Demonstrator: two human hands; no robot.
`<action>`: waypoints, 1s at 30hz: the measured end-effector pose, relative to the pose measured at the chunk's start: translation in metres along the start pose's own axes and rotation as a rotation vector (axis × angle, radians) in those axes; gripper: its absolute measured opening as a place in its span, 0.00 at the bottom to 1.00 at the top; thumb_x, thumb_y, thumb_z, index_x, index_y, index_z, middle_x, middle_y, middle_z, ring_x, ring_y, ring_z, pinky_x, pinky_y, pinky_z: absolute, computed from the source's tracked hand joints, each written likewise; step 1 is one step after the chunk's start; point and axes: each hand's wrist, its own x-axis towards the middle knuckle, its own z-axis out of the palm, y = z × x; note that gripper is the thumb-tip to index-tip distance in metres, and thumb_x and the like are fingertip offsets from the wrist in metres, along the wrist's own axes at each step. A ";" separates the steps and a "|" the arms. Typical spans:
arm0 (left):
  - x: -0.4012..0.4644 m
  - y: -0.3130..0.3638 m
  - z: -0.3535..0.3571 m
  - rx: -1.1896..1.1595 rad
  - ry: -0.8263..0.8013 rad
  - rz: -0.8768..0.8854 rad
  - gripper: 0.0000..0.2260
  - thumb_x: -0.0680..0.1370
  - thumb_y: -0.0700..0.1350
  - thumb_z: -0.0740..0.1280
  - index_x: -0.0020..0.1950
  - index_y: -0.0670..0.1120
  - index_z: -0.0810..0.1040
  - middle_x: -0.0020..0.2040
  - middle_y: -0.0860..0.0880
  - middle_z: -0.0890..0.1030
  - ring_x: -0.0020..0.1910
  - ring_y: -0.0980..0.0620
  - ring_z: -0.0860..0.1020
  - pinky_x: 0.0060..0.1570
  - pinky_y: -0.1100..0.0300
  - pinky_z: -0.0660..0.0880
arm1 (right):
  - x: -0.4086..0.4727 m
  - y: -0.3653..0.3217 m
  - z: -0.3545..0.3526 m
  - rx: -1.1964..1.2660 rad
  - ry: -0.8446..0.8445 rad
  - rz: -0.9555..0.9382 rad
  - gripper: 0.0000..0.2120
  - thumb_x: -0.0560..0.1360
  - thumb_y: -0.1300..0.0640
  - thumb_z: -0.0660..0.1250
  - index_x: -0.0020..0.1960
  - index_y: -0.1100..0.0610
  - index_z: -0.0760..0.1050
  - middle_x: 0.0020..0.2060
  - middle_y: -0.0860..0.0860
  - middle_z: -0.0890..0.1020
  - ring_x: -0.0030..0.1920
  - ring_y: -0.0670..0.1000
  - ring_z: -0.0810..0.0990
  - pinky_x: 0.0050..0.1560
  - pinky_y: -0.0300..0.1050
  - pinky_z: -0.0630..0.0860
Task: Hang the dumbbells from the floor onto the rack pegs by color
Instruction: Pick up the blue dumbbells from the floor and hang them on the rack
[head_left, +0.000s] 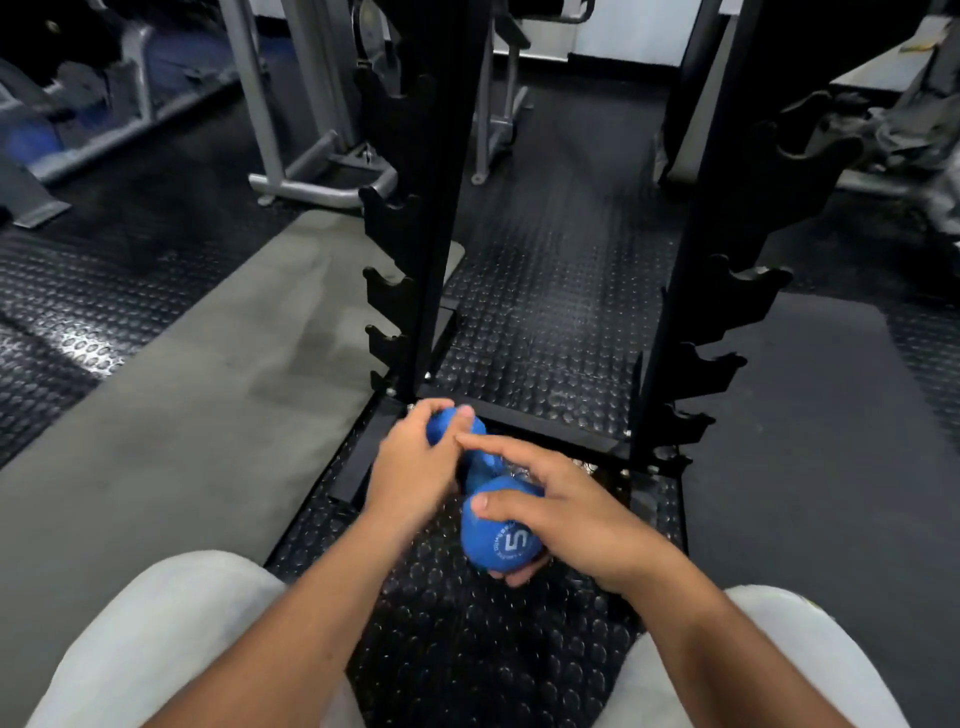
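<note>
Nearest are two knees in pale cloth, with bare forearms reaching forward between them. Both hands hold one blue dumbbell (498, 530) just above the floor (467, 665), at the foot of the rack (436, 218). The dumbbell has a matte, slightly grainy coating, rounded heads, a short thick handle, and a white "5" printed on the near head. The right hand (561, 514) curls over the near head, fingers wrapped beneath it. The left hand (415, 467) grips the far head, thumb on top. The floor is black rubber covered in raised round studs. A smooth grey mat (208, 395) lies to the left. The rack's two black metal uprights carry hooked pegs (387, 296), all bare. Beyond stand grey tubular machine frames (291, 130).
</note>
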 end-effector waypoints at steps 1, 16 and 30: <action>0.006 0.005 -0.006 0.056 0.058 0.054 0.23 0.71 0.70 0.60 0.55 0.57 0.80 0.46 0.52 0.85 0.45 0.47 0.84 0.48 0.44 0.83 | 0.000 -0.002 0.003 0.108 0.014 0.002 0.16 0.79 0.56 0.69 0.64 0.41 0.79 0.56 0.58 0.84 0.42 0.65 0.87 0.39 0.55 0.84; -0.011 -0.018 0.041 -0.790 -0.185 -0.489 0.15 0.78 0.54 0.70 0.50 0.42 0.78 0.21 0.50 0.74 0.20 0.52 0.71 0.22 0.63 0.69 | -0.012 0.006 -0.010 0.456 -0.007 0.041 0.32 0.84 0.42 0.47 0.61 0.64 0.80 0.45 0.70 0.84 0.41 0.65 0.85 0.41 0.52 0.84; -0.015 0.027 0.072 -0.610 -0.179 -0.387 0.17 0.76 0.54 0.72 0.40 0.40 0.79 0.26 0.42 0.74 0.22 0.48 0.71 0.24 0.62 0.67 | -0.056 -0.019 -0.037 0.232 0.191 -0.106 0.16 0.73 0.46 0.75 0.58 0.49 0.78 0.44 0.68 0.85 0.34 0.58 0.82 0.29 0.44 0.77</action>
